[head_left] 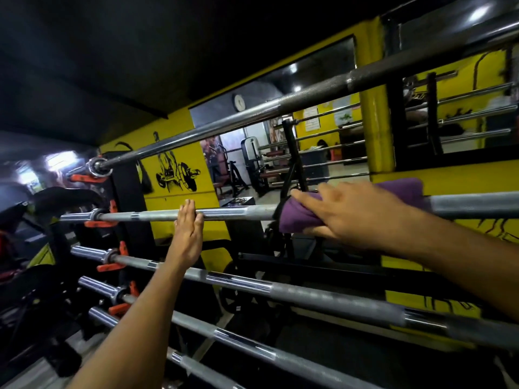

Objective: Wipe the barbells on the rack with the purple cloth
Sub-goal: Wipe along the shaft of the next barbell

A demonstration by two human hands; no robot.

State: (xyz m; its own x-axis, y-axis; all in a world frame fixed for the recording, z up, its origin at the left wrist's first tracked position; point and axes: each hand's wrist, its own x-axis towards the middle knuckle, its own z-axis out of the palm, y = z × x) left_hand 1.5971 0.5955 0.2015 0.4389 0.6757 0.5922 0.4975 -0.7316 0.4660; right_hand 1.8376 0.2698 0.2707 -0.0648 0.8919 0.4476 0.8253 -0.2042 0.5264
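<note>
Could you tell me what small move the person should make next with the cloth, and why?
Probably slide the right hand and the purple cloth leftward along the second barbell. The cloth is wrapped round that bar near its middle, and a bare stretch lies between it and the left hand, whose straight fingers rest against the bar and appear to steady it.
</note>
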